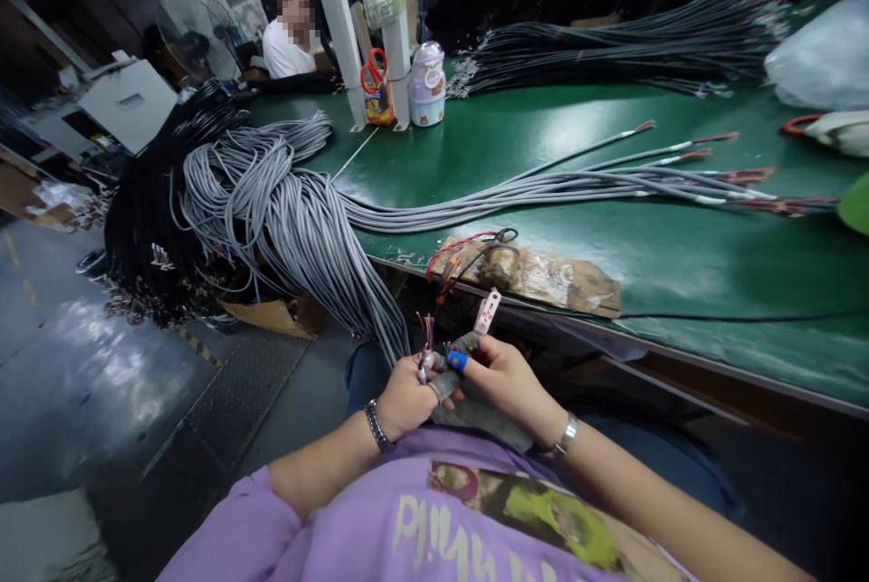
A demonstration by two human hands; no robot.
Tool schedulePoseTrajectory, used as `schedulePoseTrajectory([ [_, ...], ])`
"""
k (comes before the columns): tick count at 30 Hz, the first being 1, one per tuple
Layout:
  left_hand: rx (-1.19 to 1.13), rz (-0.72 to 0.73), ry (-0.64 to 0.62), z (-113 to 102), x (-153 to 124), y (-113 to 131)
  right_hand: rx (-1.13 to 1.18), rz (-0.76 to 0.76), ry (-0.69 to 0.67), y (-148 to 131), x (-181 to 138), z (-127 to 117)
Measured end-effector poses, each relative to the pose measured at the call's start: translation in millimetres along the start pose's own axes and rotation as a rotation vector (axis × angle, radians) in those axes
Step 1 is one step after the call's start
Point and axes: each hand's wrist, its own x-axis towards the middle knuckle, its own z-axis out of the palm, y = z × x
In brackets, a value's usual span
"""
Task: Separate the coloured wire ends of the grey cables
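My left hand (405,396) is closed around a cable end, and its thin coloured wires (426,333) fan upward above the fingers. Close beside it is my right hand (509,376), its fingers bent and pressed together near the wires. Wrapping covers several fingers, and one finger of the right hand has a blue band (456,360). From the right hand sticks up a flat, pale pink strip (487,310) with a hole at its end and red marks; its kind is unclear. A bundle of grey cables (359,283) hangs over the table edge just behind my left hand.
Grey cables with stripped ends (577,188) stretch across the green table (733,292). A taped cardboard piece (563,279) with red and black leads lies at the edge. Behind are a post with scissors (373,71), a purple bottle (428,84), black cables (625,48) and a seated person (289,43).
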Motion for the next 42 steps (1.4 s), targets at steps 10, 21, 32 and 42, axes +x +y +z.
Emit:
schedulePoseTrajectory([
  [10, -0.147, -0.016, 0.167, 3.4, 2.7, -10.5, 0.213, 0.130, 0.096, -1.7, -1.0, 0.8],
  [21, -0.219, -0.073, 0.016, 4.7, 1.0, -0.4, 0.197, -0.011, -0.159, -12.0, -5.7, -1.7],
  [32, -0.097, -0.042, 0.056, 6.3, -2.4, -4.1, -0.014, -0.003, 0.154, -3.1, -6.4, -1.6],
  [42, -0.169, -0.104, 0.036, 7.9, -1.8, 1.5, 0.203, 0.078, 0.132, -14.2, -8.5, 10.0],
])
